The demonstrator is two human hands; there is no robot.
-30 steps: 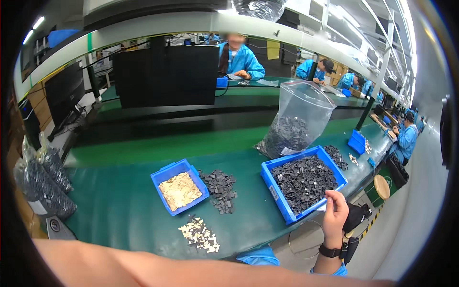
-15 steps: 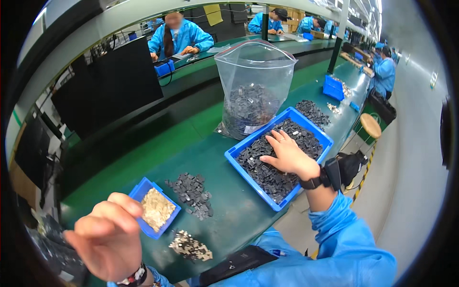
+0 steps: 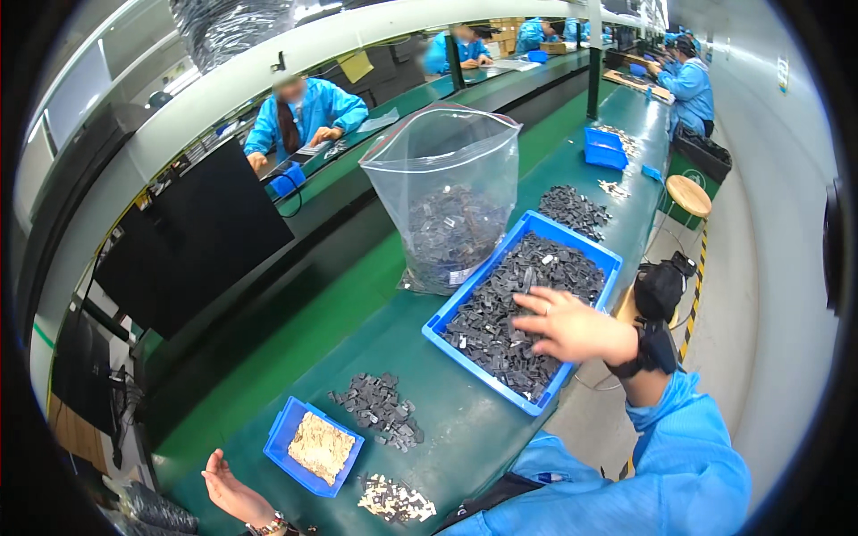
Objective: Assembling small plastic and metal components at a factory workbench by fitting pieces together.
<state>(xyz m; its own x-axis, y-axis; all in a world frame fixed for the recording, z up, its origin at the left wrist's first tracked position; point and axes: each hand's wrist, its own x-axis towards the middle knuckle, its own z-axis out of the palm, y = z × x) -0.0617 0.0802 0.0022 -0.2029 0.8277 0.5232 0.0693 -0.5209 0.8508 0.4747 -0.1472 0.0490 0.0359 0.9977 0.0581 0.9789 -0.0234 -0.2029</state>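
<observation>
Clear bag [image 3: 449, 201], blue tray [image 3: 483, 377] (right hand [image 3: 576, 329] over)

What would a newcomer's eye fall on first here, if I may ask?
Probably the large blue tray of black pieces, with the right hand over them. Beside the tray stands a clear bag partly filled with dark pieces. A smaller blue bin of pale pieces sits near the left hand.

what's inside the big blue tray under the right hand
Small dark pieces spread across the big blue tray. Its floor beneath them cannot be seen, and the right hand hides some pieces.
</observation>
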